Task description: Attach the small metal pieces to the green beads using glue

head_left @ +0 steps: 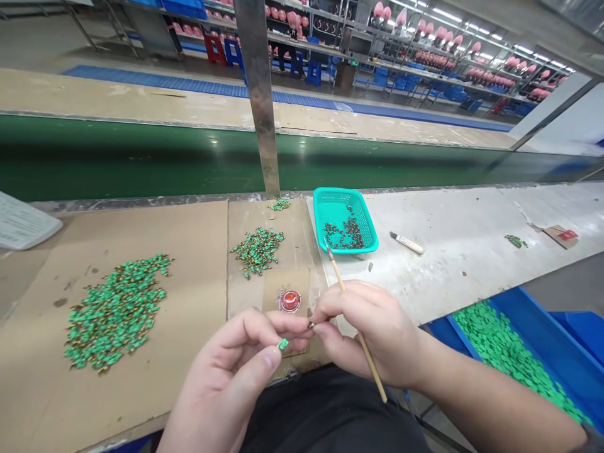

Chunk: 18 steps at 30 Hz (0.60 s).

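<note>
Green piece (pixel 282 344) sits at lower centre of the head view, pinched in my left grip (pixel 243 365), apparently to keep it steady. My right grip (pixel 372 327) holds a paintbrush (pixel 335 267) crosswise, leaving fingertips free for a tiny dark part (pixel 311 325). The teal basket (pixel 334 204) and glossy red pool (pixel 290 301), mid-frame, presumably lie close for short reaches.

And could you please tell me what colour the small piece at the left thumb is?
The small piece is green; the head view shows it.
</note>
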Available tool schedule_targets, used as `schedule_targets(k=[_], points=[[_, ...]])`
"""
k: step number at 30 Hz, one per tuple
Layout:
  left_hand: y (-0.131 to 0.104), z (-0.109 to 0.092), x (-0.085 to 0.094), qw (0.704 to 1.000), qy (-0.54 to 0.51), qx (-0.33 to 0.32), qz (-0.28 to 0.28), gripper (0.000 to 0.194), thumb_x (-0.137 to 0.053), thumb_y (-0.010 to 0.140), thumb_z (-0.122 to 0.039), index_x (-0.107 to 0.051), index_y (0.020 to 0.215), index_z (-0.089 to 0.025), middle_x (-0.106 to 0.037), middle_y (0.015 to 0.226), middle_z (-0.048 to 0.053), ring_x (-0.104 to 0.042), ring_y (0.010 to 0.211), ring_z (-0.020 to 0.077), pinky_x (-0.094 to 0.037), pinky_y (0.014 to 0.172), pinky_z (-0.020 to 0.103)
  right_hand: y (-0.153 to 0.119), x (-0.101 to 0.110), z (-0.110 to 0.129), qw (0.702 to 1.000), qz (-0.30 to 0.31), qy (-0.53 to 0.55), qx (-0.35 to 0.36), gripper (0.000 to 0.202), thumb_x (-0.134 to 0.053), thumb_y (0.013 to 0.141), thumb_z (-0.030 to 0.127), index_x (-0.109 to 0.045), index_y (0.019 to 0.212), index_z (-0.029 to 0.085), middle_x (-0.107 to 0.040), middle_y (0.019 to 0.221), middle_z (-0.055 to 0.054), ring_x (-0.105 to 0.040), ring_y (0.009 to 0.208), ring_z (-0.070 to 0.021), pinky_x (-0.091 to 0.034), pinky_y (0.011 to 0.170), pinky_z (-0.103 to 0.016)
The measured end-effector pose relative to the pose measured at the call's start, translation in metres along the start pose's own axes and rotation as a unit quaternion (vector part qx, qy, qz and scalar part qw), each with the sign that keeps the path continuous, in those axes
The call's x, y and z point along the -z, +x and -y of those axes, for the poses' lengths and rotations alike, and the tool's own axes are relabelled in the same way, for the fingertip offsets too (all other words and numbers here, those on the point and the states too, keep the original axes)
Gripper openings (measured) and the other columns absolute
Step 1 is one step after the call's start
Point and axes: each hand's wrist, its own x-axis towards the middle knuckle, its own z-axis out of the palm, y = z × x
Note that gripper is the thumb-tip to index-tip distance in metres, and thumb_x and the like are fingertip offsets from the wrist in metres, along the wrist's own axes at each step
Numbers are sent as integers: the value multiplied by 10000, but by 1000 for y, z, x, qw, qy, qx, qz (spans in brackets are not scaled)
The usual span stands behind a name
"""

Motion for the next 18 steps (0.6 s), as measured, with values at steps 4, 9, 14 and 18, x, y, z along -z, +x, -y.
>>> schedule_targets(k=[4, 9, 14, 18], points=[[4, -2, 3, 999, 20, -11, 28, 307, -1030, 913, -449, -828, 783, -259, -907, 1027, 56, -841, 997, 272, -715, 929, 318, -1, 3, 1, 1000, 1, 4, -2, 166, -664, 1056, 105, -657, 1094, 266, -805, 879, -19, -768, 755, -201, -637, 707, -321], [4, -7, 1, 996, 43, -29, 79, 301, -988, 970, -454, -842, 795, -257, -819, 849, 35, -760, 835, 212, -666, 805, 251, 4, 6, 5, 998, 46, 45, 26, 138, -650, 1129, 130, -656, 1120, 267, -801, 903, -32, -735, 761, -202, -621, 699, -341], [0, -5, 2, 995, 41, -16, 94, 305, -984, 983, -455, -834, 809, -253, -797, 843, 23, -738, 816, 184, -652, 790, 215, 5, 2, 7, 995, 53, 64, 51, 124, -633, 1178, 135, -670, 1103, 228, -779, 881, -35, -688, 741, -185, -586, 692, -335], [0, -2, 4, 993, 53, -22, 102, 291, -957, 1014, -456, -836, 836, -260, -804, 851, 20, -746, 834, 179, -650, 799, 205, 3, -1, 6, 994, 50, 76, 53, 137, -627, 1190, 126, -687, 1088, 196, -794, 893, -44, -709, 766, -178, -597, 715, -326]])
